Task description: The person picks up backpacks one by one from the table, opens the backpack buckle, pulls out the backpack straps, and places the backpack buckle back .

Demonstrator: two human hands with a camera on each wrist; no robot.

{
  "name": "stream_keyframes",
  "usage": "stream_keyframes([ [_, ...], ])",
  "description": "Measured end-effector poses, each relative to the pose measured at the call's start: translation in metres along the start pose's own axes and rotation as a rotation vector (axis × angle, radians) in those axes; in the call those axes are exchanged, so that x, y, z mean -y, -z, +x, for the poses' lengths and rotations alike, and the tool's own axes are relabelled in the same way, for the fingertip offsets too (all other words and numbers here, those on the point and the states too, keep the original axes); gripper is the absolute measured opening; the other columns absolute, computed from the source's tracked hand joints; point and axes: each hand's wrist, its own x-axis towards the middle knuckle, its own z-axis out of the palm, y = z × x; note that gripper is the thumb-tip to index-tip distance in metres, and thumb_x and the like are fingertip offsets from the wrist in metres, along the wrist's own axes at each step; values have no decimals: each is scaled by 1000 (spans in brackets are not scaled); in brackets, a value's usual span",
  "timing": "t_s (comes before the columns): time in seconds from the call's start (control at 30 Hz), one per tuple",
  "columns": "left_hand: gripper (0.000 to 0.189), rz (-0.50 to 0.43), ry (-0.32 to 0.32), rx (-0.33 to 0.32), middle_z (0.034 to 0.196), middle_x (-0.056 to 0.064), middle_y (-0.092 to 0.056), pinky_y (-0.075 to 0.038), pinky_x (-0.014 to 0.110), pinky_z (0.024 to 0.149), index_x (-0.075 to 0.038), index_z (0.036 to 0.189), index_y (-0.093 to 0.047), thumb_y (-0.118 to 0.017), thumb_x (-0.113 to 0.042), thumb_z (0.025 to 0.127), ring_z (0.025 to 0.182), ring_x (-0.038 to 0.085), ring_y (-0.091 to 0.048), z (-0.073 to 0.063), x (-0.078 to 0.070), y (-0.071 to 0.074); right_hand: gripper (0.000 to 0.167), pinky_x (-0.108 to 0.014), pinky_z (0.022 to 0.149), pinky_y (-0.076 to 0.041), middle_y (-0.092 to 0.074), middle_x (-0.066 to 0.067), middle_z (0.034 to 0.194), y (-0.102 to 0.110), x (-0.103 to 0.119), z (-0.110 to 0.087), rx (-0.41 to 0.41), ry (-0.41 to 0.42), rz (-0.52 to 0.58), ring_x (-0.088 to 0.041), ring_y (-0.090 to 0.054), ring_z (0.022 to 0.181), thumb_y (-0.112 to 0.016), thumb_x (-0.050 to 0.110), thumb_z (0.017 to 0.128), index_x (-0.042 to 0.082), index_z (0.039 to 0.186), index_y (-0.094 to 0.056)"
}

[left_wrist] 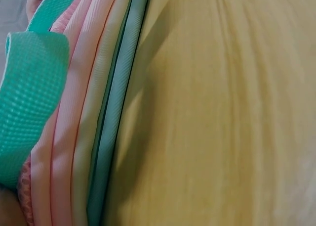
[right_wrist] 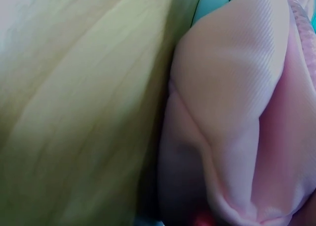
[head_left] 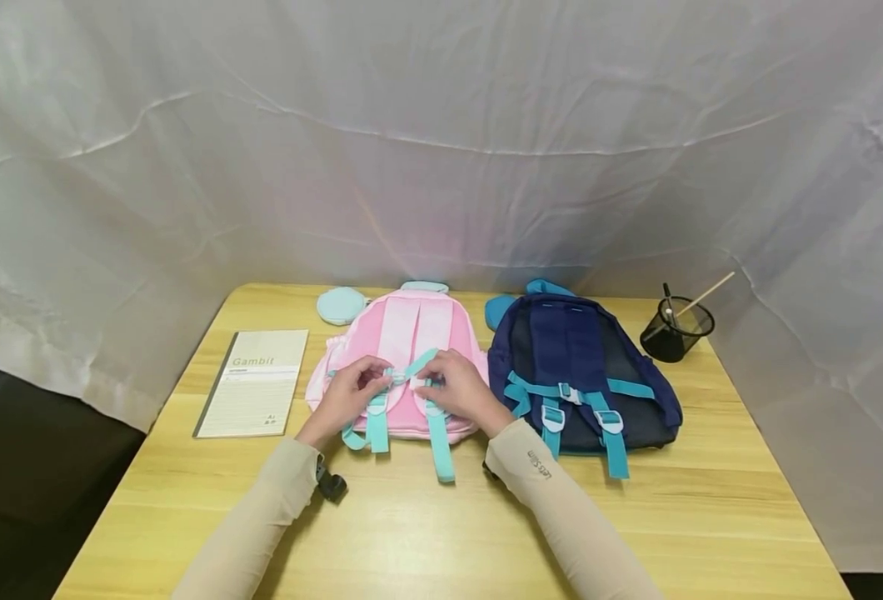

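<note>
A pink backpack (head_left: 396,321) lies on the table with its strap side up. Over its lower middle, my left hand (head_left: 351,390) pinches a turquoise chest strap (head_left: 421,363) between thumb and fingers. From the other side my right hand (head_left: 460,386) pinches the same strap, with a small pale buckle piece (head_left: 416,383) close to its fingertips. The fingers partly hide how the strap ends meet. In the left wrist view a loop of turquoise webbing (left_wrist: 32,102) stands beside the layered bag edge. The right wrist view shows the bag's pink side pocket (right_wrist: 227,72).
To the right lies a navy backpack (head_left: 567,342) with its blue chest strap buckled. A notebook (head_left: 254,383) is at the left, and a black mesh pen cup (head_left: 674,329) holds sticks at the far right. A round light-blue pouch (head_left: 340,306) touches the pink bag's top left.
</note>
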Motion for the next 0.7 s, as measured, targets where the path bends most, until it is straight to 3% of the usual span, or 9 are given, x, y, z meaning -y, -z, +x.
stream_keyframes([
  [0.23, 24, 25, -4, -11, 98, 3, -70, -48, 23, 75, -12, 122, -70, -70, -22, 101, 84, 15, -59, 1, 0, 1, 19, -30, 80, -49, -73, 5, 97, 1, 0, 2, 32, -12, 15, -13, -57, 90, -84, 28, 89, 17, 105, -83],
  [0.7, 21, 40, -30, -11, 101, 3, -69, -52, 26, 79, -10, 122, -69, -66, -19, 103, 89, 16, -63, 1, 1, 3, 20, -38, 95, -51, -74, 2, 111, 2, 0, 0, 64, -22, 42, -19, -60, 108, -82, 27, 91, 18, 110, -82],
])
